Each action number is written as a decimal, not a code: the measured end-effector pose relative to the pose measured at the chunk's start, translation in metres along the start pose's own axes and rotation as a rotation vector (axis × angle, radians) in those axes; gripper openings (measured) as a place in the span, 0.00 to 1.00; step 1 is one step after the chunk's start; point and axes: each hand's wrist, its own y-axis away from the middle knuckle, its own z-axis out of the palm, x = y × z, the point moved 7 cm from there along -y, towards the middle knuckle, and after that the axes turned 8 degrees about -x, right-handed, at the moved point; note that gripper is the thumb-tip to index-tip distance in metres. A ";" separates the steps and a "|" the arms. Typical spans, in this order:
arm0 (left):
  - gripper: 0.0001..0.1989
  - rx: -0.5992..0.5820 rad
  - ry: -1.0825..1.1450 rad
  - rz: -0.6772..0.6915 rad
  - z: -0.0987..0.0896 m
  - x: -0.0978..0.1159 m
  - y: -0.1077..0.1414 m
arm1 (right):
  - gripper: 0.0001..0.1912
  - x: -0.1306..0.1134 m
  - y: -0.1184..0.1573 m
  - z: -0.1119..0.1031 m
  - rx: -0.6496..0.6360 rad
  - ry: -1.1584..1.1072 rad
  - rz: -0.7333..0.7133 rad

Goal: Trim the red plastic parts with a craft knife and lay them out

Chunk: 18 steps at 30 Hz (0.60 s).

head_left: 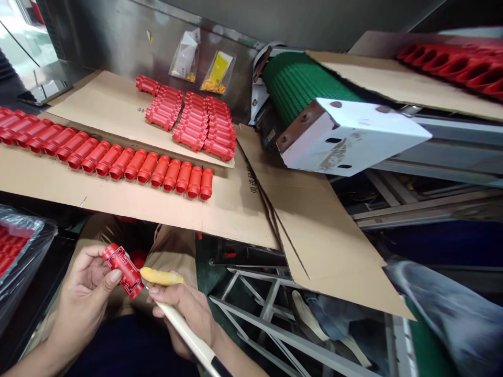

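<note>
Above my lap, my left hand (pixel 88 290) holds a red plastic cylinder (pixel 124 272) with dark and pale line markings, its thumb pressed on the side. My right hand (pixel 183 306) grips a cream-coloured brush-like tool (pixel 188 335) with a black band near its lower end. The index finger wears a yellow finger cover (pixel 161 276), whose tip is close to the cylinder's right side. The tool's tip is near the cylinder, partly hidden by the fingers.
A row of red cylinders (pixel 135 165) lines the cardboard (pixel 236 209); more red parts (pixel 196 123) lie in rows behind. A green conveyor (pixel 306 84) with a white end plate (pixel 353 136) stands right. Two small bags lie at the back. Another person's leg (pixel 444 309) is at lower right.
</note>
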 end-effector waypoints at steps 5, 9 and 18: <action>0.17 -0.048 0.101 -0.154 0.011 -0.004 -0.003 | 0.12 0.010 0.005 -0.007 -0.071 0.053 0.100; 0.17 -0.055 0.091 -0.117 0.006 -0.003 -0.002 | 0.15 0.013 0.010 -0.017 0.114 -0.118 0.146; 0.12 -0.145 0.020 0.005 0.002 -0.004 0.000 | 0.16 -0.005 -0.007 -0.008 0.047 -0.063 -0.010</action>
